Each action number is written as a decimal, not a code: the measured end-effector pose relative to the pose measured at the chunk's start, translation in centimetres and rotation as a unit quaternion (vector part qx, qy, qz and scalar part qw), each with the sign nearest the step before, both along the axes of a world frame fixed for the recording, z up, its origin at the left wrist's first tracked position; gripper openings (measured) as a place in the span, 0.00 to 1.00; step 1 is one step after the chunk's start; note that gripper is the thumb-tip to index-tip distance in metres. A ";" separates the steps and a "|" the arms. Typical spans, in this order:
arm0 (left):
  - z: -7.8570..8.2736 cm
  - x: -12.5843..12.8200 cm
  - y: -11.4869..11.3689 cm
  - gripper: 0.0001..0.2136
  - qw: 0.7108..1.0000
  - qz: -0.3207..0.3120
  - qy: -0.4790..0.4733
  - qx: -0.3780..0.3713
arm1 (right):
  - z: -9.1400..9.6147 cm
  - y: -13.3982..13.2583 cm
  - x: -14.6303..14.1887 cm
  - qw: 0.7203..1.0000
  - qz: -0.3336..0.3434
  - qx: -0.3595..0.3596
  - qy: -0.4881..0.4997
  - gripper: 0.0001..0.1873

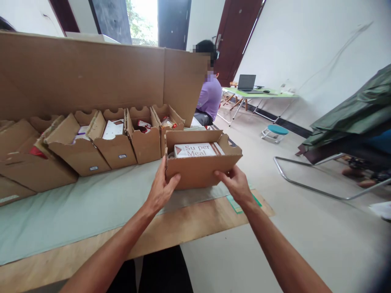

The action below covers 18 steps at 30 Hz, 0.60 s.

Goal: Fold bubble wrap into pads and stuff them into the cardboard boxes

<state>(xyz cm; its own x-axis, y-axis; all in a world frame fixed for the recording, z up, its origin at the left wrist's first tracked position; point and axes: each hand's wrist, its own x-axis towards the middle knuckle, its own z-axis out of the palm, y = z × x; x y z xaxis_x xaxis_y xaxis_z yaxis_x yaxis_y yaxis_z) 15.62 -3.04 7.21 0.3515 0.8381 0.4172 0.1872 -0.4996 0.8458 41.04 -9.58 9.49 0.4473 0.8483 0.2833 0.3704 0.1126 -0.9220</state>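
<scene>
Just right of the frame's centre, a small open-topped brown cardboard box [198,173] is at the far right end of the wooden table [189,224], over the edge of a pale green cloth [91,203]. Whether it rests on the cloth or is held just above it cannot be told. The left hand [161,188] grasps the box's left front corner, thumb on the front face and fingers up along the side. The right hand [236,185] grasps the right front corner, fingers closed on the front wall. Inside the box lies a white packet printed "Super Meal" [195,150]. Toward the left of the frame runs a row of similar cardboard bins [122,152], backed by a tall brown cardboard sheet [91,77]. At upper centre a seated person in a purple shirt [209,97] faces away, near a laptop [247,82] on a green folding table [259,94].
</scene>
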 end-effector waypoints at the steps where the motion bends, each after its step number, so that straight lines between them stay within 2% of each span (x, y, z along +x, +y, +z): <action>1: 0.0 -1.3 -1.8 0.32 0.999 0.019 -0.014 -0.028 | -0.1 -1.5 -1.2 1.000 -0.010 -0.003 -0.019 0.27; 4: -0.8 -6.4 -7.1 0.28 0.989 0.089 -0.019 -0.114 | -0.3 -5.0 -5.7 0.998 -0.010 -0.009 -0.058 0.22; 6: -1.6 -10.5 -9.3 0.25 0.982 0.133 0.000 -0.132 | -0.1 -5.6 -9.3 0.998 0.029 -0.001 -0.061 0.20; 8: -1.6 -14.5 -9.7 0.26 0.973 0.187 0.006 -0.139 | 0.5 -4.4 -12.7 0.994 0.091 0.009 -0.053 0.19; 10: -0.6 -17.4 -8.5 0.28 0.962 0.237 0.002 -0.138 | 1.4 -2.2 -15.5 0.989 0.143 0.013 -0.044 0.18; 12: 1.0 -18.5 -6.5 0.29 0.960 0.254 -0.017 -0.120 | 2.3 0.0 -17.0 0.987 0.153 0.023 -0.039 0.19; 14: 2.3 -17.9 -4.8 0.28 0.968 0.226 -0.049 -0.095 | 2.9 0.8 -17.3 0.991 0.125 0.042 -0.037 0.21; 16: 2.6 -16.4 -4.4 0.28 0.977 0.183 -0.075 -0.081 | 2.8 -0.3 -16.5 0.995 0.079 0.050 -0.043 0.22; 18: 1.9 -15.0 -5.4 0.26 0.983 0.148 -0.070 -0.082 | 2.2 -2.8 -15.3 0.997 0.032 0.033 -0.058 0.21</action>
<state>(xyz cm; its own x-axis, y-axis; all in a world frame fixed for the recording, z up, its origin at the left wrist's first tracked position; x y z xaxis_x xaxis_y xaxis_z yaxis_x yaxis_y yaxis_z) 0.66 -8.40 9.11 0.0301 0.9552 0.2945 0.1805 -0.2950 0.9383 25.75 -12.38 11.74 0.3536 0.8518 0.3865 0.4638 0.1992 -0.8633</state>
